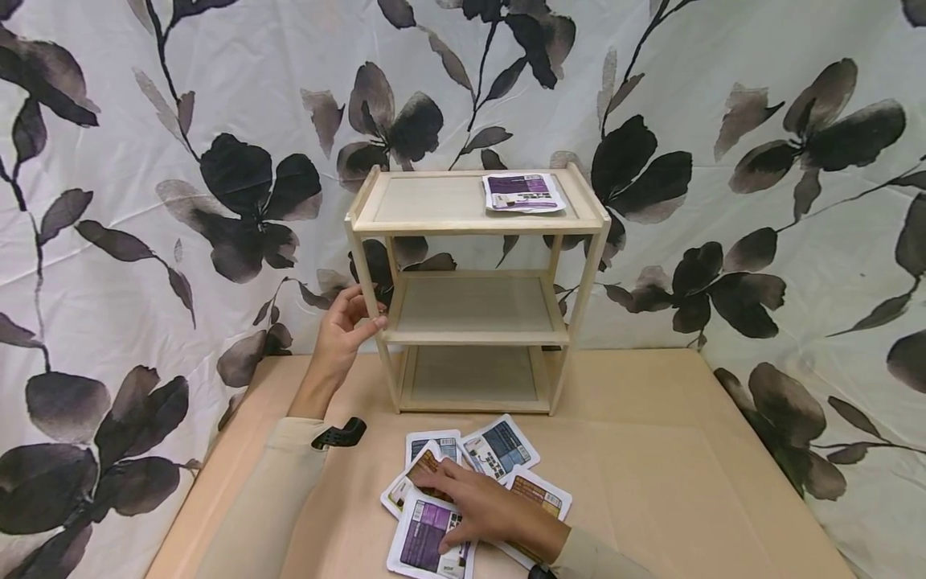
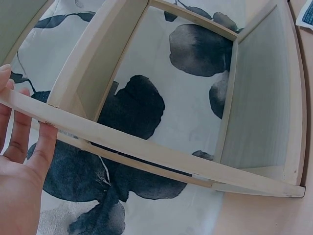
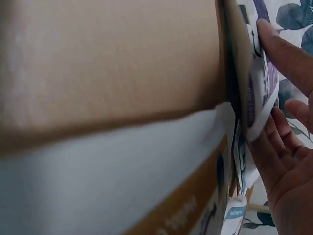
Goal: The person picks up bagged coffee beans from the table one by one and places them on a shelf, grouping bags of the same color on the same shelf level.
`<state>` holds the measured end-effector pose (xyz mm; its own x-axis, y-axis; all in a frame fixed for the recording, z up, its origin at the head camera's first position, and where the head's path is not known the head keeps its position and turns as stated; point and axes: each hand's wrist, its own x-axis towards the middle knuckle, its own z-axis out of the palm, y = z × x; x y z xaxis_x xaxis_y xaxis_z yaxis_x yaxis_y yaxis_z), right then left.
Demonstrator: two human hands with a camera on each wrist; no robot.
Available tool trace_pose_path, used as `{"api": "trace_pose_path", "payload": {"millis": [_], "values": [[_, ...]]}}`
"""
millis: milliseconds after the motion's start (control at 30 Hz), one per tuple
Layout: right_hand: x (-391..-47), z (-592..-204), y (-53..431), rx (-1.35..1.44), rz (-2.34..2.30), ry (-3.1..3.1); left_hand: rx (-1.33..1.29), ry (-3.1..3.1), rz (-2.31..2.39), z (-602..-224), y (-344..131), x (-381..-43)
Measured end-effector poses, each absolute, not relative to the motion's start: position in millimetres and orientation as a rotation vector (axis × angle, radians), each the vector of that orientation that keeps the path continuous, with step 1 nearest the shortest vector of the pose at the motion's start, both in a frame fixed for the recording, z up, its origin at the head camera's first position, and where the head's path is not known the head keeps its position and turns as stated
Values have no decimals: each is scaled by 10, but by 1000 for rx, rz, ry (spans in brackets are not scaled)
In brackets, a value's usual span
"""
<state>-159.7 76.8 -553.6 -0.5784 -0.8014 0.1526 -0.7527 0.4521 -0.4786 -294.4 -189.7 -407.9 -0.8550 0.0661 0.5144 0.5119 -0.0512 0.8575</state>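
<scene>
A small wooden three-tier shelf (image 1: pixel 477 338) stands upright near the cloth backdrop. My left hand (image 1: pixel 346 326) holds its left front post (image 2: pixel 137 144), with fingers and thumb about the wood near the middle tier. In front of the shelf lies a loose pile of flat printed packets. My right hand (image 1: pixel 492 507) is over this pile and grips a purple-labelled packet (image 1: pixel 427 539), its thumb on the printed face and the other fingers at the edge. Beside that hand are a brown-labelled packet (image 1: pixel 538 492) and a blue-labelled packet (image 1: pixel 502 446). Another purple packet (image 1: pixel 524 193) lies on the top tier's right side.
A tan table (image 1: pixel 651 450) carries the shelf and the packets. Behind and at both sides hangs a white cloth (image 1: pixel 463 96) with dark flowers. The shelf's middle tier (image 1: pixel 477 305) and bottom tier (image 1: pixel 473 376) sit between the posts.
</scene>
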Motion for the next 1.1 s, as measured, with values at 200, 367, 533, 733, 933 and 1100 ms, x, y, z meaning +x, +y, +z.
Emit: {"api": "trace_pose_path", "payload": {"millis": [200,367,533,733,933,1100], "values": [[-1607,-5537,785,-1387,-935,2473,-630,-1907,-1971,-4077,-1903,-2942],[-1712,-5484,840,-1454,-970,2363,-630,-1908,-1968,-4085,-1909,-2944],[-1757,-5443,903,-1361,-1112,2291,-631,-1914,-1965,-4086,-1913,-2946],[-1802,-5436,974,-1129,-1272,2339,-623,-1922,-1969,-4089,-1918,-2943],[-1827,-5429,1041,-912,-1411,2422,-623,-1927,-1963,-4074,-1913,-2932],[-1868,-5464,1110,-898,-1481,2422,-619,-1921,-1969,-4077,-1909,-2942]]}}
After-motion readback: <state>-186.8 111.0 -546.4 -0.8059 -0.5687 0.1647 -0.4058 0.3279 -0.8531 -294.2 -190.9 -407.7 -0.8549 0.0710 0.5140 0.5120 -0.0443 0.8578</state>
